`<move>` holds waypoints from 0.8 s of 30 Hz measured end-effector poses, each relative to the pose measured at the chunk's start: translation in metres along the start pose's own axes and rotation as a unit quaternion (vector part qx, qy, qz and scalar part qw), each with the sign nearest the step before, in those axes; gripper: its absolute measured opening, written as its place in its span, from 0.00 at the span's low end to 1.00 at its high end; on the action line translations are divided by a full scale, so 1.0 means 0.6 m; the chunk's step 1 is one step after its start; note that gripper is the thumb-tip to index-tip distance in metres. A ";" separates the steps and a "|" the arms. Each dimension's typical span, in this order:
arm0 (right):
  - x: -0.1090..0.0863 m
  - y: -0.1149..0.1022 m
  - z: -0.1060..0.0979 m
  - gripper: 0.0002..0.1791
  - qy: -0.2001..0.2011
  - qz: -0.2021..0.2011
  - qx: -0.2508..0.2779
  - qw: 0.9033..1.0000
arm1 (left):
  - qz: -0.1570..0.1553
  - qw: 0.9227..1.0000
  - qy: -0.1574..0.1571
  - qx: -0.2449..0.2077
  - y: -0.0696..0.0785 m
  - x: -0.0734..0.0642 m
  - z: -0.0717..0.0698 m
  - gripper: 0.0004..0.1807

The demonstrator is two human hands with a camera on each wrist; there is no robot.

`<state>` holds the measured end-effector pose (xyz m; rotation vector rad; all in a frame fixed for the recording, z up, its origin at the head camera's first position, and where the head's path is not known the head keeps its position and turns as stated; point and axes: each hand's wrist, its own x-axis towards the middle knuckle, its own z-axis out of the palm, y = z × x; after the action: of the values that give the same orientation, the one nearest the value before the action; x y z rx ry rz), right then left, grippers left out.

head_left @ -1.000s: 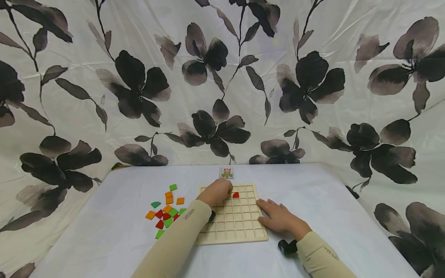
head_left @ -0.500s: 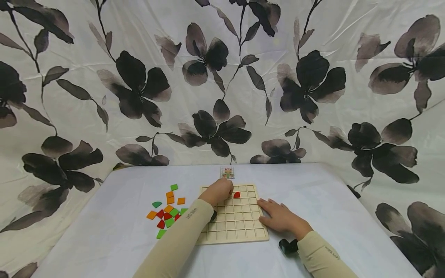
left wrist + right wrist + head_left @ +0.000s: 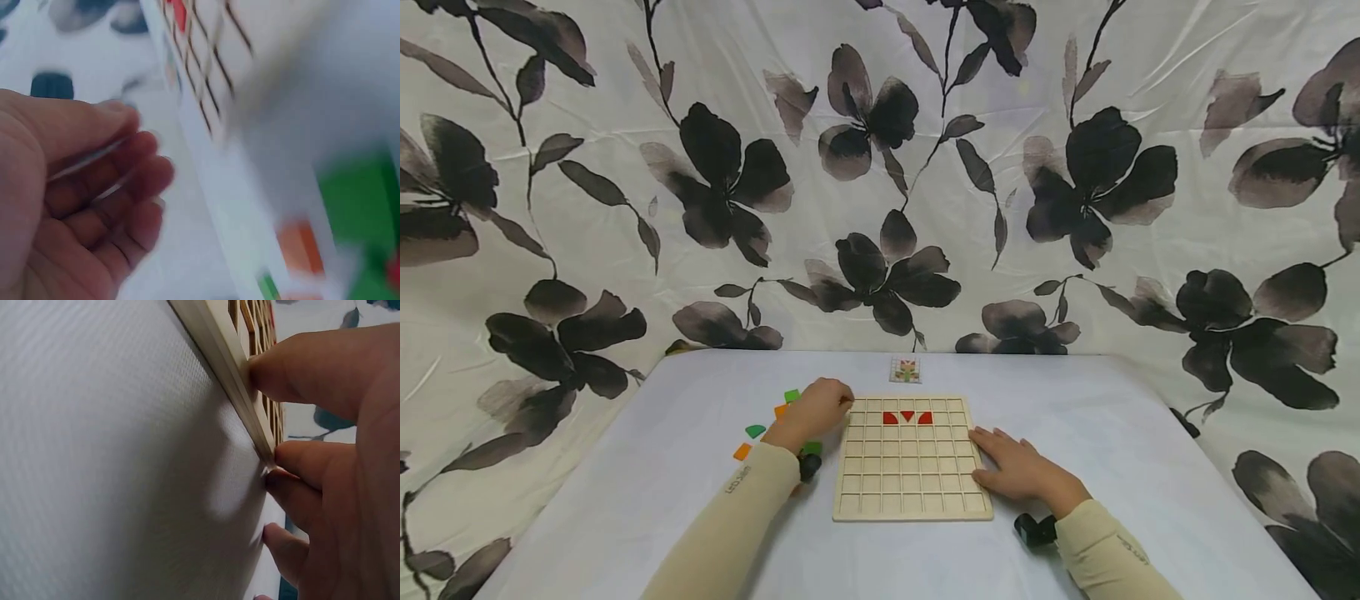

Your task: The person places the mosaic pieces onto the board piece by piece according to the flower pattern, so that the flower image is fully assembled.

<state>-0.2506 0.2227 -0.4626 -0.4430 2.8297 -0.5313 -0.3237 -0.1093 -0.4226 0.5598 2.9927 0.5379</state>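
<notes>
Pale wood for the gridded board [image 3: 913,477], lying flat midway across the white table [image 3: 1075,400], towards its far edge. Set side by side in the second row from the board's far edge: a red triangle [image 3: 907,415] between two red curved-sided pieces [image 3: 890,418]. Beside the board's far left corner, the left hand [image 3: 815,410], fingers loosely curled, thumb near forefinger. Spread at the board's right edge, the right hand [image 3: 1026,471], thumb on the rim, next finger touching the side. Left of the board, partly hidden by the left hand, loose orange pieces [image 3: 742,452] and green pieces [image 3: 812,448]. At the table's far edge, a small patterned card [image 3: 906,370].
</notes>
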 end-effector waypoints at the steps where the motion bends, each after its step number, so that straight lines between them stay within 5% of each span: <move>1: 0.000 0.001 0.000 0.36 0.000 -0.002 0.001 1.000 | -0.019 1.000 0.000 -0.002 -0.015 -0.007 -0.007 0.12; 5: 0.000 0.002 0.000 0.37 -0.001 -0.004 0.006 1.000 | -0.091 0.996 -0.022 0.007 -0.073 -0.031 -0.029 0.12; 10: 0.000 0.004 -0.003 0.37 -0.001 -0.007 0.001 1.000 | -0.132 0.989 -0.065 -0.003 -0.121 -0.053 -0.032 0.08; 24: -0.005 0.017 -0.003 0.37 -0.005 -0.017 0.011 1.000 | -0.155 0.985 -0.069 -0.040 -0.123 -0.062 -0.024 0.12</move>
<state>-0.2506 0.2332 -0.4645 -0.4884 2.8088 -0.5638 -0.3156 -0.1919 -0.4351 0.1132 2.8314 0.5636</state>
